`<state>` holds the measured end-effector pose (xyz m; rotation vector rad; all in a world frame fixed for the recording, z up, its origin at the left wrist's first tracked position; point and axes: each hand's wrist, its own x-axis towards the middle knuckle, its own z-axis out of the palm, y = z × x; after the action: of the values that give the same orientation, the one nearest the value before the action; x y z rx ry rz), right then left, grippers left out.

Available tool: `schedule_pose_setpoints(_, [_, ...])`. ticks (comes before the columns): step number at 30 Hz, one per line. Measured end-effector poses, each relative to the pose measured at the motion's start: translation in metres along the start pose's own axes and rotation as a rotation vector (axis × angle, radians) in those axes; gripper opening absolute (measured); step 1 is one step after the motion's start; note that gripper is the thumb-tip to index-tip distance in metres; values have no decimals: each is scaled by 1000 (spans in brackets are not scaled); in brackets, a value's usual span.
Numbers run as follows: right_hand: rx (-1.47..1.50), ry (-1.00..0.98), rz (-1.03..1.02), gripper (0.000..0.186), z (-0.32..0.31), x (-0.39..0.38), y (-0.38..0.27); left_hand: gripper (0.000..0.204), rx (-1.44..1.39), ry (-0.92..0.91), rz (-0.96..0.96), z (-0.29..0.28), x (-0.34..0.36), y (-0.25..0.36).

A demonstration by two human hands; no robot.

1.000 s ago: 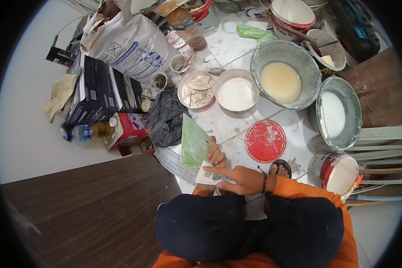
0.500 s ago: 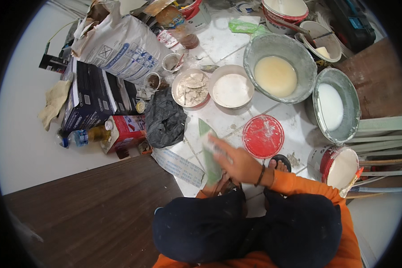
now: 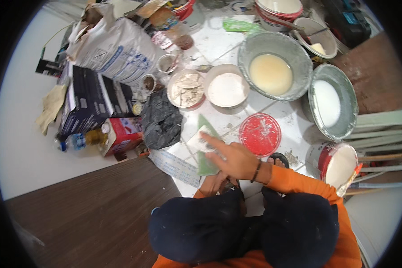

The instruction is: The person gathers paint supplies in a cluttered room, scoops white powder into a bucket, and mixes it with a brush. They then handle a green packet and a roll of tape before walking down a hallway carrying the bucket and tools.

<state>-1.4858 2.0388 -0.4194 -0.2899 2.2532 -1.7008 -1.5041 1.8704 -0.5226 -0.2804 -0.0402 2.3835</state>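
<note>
With the clock centred on the right hand [image 3: 236, 160] and 12 at the top of the view: that hand has its index finger and thumb extended over a white pad [image 3: 197, 142], 10 o'clock. Fingers are blurred; can't tell whether they pinch the pad or only press it. Pad lies across the face of a flat green piece [image 3: 207, 167], which runs from 8 to 10. Left hand [image 3: 213, 182] at 7 has hold of the green piece's lower end, its grip partly hidden.

Next ring out: red lid [image 3: 260, 135] on the floor between 1 and 2, white smears on it. Bowl of white powder [image 3: 227, 89] at 12, just beside a bowl of pale lumps [image 3: 186, 89] at 11. Black plastic bag [image 3: 161, 120] at 10.

Further: big grey basin [image 3: 276, 42] with cream liquid at 1, second basin [image 3: 347, 91] with white liquid at 2, tilted red-and-white bucket [image 3: 319, 161] at 3. Brown board [image 3: 85, 214] at 8. Red container [image 3: 124, 134] around 9.
</note>
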Motion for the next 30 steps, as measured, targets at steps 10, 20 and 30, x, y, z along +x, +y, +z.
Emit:
schedule_pose_setpoints(10, [-32,-24,-56,57,6,-6,4,36,107,507,319,11,-16,-21])
schedule_pose_setpoints(20, [248,-14,151,56,-10,9,-7,34,181,-122,-32,-42,-30,-13])
schedule_pose_setpoints(30, [68,182,1,53,-26,25,-13,32,388,40,-51,-36,-44,-13])
